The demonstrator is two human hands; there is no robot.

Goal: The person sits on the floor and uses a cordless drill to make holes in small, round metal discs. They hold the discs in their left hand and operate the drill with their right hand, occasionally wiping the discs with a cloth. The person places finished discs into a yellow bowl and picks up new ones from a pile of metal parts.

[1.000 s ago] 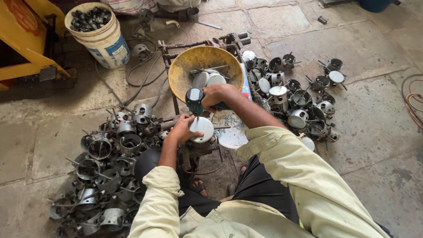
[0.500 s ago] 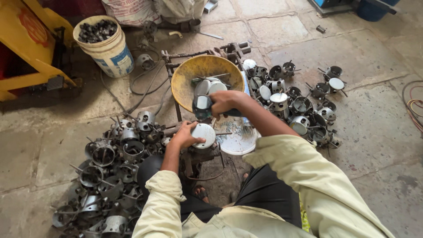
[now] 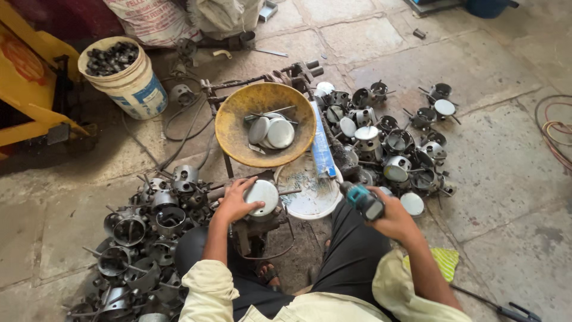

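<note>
Head view: a round metal cap (image 3: 263,197) is pressed down by the left hand (image 3: 237,201); a cordless driver (image 3: 363,201) is gripped by the right hand (image 3: 393,219), to be brought back beside that cap for fastening.

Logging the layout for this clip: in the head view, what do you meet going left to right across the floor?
Yellow machine frame → white bucket → left pile of metal housings → left hand on a round cap → right hand holding a teal power tool → coiled cable.

place: floor workshop | signs: stone slab floor (image 3: 488,179); heaps of metal housings (image 3: 137,238); bucket of parts (image 3: 122,77)
</note>
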